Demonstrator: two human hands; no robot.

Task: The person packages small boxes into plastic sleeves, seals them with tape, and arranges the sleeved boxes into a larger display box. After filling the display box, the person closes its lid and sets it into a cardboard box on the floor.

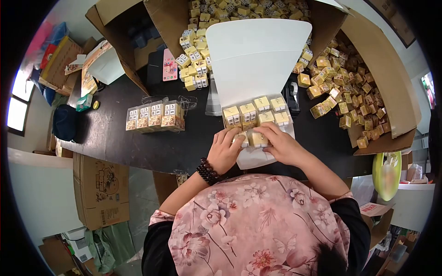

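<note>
Both hands are at the front of an open white carton [258, 78], whose tall lid stands up at the back. Inside sit several small yellow boxes [263, 104] in rows, with clear plastic around them. My left hand [224, 149], with dark beads at the wrist, has its fingers closed around a small yellow-and-white box in the front row. The fingers of my right hand [281, 143] close on the small yellow box [258, 139] just beside it. How far these two boxes sit inside the carton is partly hidden by the fingers.
A row of clear-cased small boxes [155, 116] stands on the black table [110, 133] to the left. A pink-screened phone [170, 65] lies behind it. Loose small boxes spill from a large cardboard box [384, 69] on the right, and more are heaped at the back.
</note>
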